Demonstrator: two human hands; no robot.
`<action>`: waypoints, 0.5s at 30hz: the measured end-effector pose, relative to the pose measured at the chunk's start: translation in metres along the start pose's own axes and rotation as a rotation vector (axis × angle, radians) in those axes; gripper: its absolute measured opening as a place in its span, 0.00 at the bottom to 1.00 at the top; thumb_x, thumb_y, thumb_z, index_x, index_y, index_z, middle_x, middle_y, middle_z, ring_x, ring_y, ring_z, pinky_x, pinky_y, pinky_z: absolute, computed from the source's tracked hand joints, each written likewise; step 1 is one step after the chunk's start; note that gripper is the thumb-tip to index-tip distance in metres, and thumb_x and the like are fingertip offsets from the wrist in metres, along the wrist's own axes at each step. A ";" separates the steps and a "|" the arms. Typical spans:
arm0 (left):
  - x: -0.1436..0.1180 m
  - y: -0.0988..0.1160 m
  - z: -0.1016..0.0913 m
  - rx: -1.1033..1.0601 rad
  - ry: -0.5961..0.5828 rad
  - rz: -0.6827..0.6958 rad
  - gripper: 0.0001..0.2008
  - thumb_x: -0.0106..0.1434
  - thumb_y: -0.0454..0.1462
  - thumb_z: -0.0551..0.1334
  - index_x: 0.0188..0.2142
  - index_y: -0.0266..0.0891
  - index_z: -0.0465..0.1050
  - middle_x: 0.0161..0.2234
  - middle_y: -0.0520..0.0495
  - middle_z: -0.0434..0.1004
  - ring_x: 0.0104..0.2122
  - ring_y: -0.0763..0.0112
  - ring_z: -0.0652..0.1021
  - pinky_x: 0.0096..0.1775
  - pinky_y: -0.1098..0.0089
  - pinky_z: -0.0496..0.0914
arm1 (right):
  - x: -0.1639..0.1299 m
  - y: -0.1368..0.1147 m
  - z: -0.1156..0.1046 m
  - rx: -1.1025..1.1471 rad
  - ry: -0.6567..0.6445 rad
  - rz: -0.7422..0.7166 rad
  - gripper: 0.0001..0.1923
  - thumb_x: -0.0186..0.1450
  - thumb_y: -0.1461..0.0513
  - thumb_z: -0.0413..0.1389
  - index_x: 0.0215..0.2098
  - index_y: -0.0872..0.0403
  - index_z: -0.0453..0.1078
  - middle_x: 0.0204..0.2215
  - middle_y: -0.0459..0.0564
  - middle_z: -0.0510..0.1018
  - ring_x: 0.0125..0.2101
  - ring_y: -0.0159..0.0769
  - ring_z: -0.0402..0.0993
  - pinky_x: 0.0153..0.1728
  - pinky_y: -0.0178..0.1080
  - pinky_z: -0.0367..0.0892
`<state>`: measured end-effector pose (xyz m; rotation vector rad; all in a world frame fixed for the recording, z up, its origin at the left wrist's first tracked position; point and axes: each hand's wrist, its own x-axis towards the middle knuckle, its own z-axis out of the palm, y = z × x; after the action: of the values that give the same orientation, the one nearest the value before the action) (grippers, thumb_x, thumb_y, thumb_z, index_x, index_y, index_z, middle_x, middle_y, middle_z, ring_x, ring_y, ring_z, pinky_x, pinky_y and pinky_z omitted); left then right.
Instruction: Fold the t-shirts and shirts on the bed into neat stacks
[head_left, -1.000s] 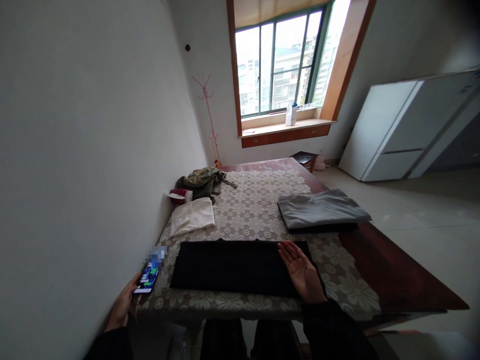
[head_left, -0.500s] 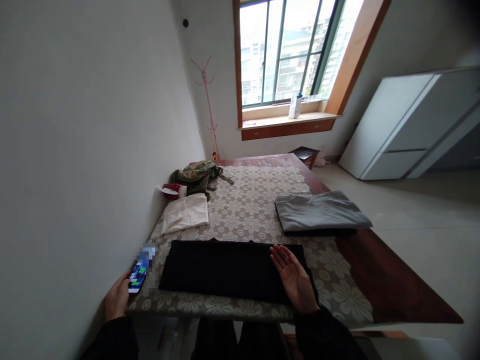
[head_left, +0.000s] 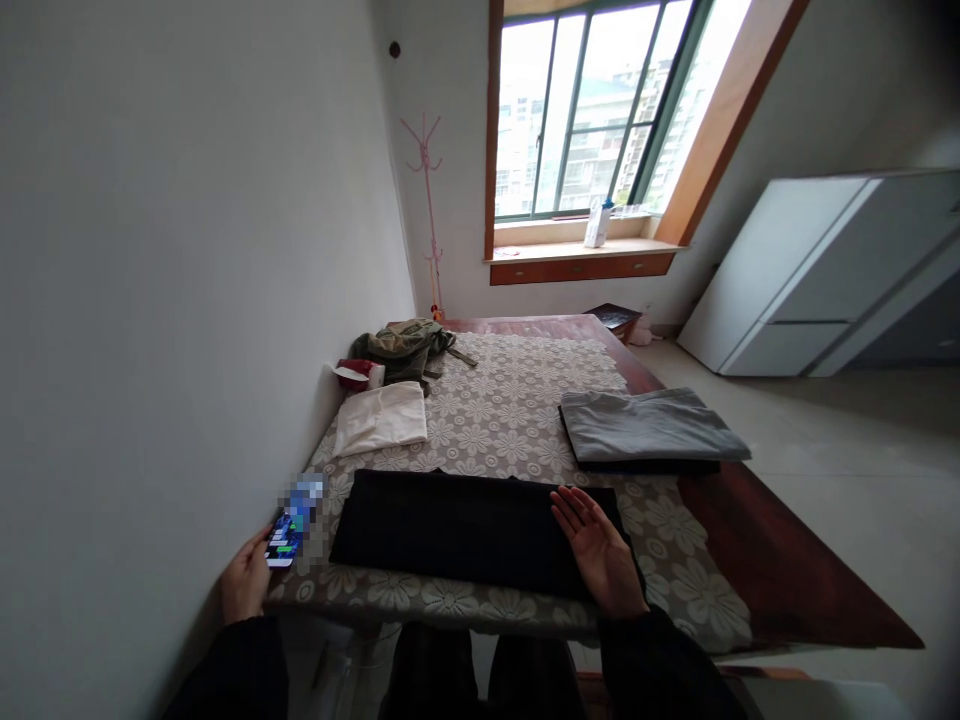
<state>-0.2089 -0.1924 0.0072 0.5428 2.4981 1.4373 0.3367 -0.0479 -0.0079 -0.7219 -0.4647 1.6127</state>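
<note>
Head view: black cloth folded into a long strip at the counter's near edge.
Right hand [head_left: 600, 555] rests open, palm up, on black folded cloth [head_left: 457, 528]; left hand [head_left: 246, 585] grips a lit smartphone [head_left: 285, 538] at the near-left corner. Grey folded garment [head_left: 649, 428] already lies at the right edge; white folded cloth [head_left: 381, 417] near the left edge.

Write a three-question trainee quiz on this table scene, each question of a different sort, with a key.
1. True or false: the right hand rests palm up on the folded black cloth.
2. What does the left hand touch? A) the phone B) the folded white cloth C) the bottle on the windowsill
3. Fill in: the folded grey garment lies on the ______ side of the lace tablecloth, apart from both hands.

Key
1. True.
2. A, the phone at the table's near left corner, screen lit.
3. Right.
</note>
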 end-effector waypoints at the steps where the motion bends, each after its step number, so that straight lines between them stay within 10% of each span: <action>1: 0.000 0.000 0.000 -0.008 -0.015 -0.024 0.21 0.58 0.43 0.58 0.47 0.41 0.81 0.44 0.43 0.86 0.47 0.52 0.83 0.51 0.59 0.77 | 0.000 0.000 0.000 -0.004 0.004 -0.004 0.16 0.67 0.52 0.61 0.50 0.48 0.78 0.56 0.53 0.80 0.62 0.48 0.70 0.70 0.56 0.55; 15: 0.005 0.004 -0.023 -0.146 -0.407 -0.102 0.31 0.59 0.37 0.56 0.62 0.40 0.71 0.57 0.47 0.80 0.55 0.59 0.80 0.54 0.66 0.75 | 0.002 0.003 -0.001 -0.107 0.047 -0.047 0.18 0.67 0.48 0.59 0.50 0.45 0.80 0.54 0.51 0.82 0.61 0.49 0.72 0.71 0.56 0.53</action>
<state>-0.2205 -0.2066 0.0225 0.6007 2.0582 1.3051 0.3347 -0.0462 -0.0109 -0.8219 -0.5332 1.5329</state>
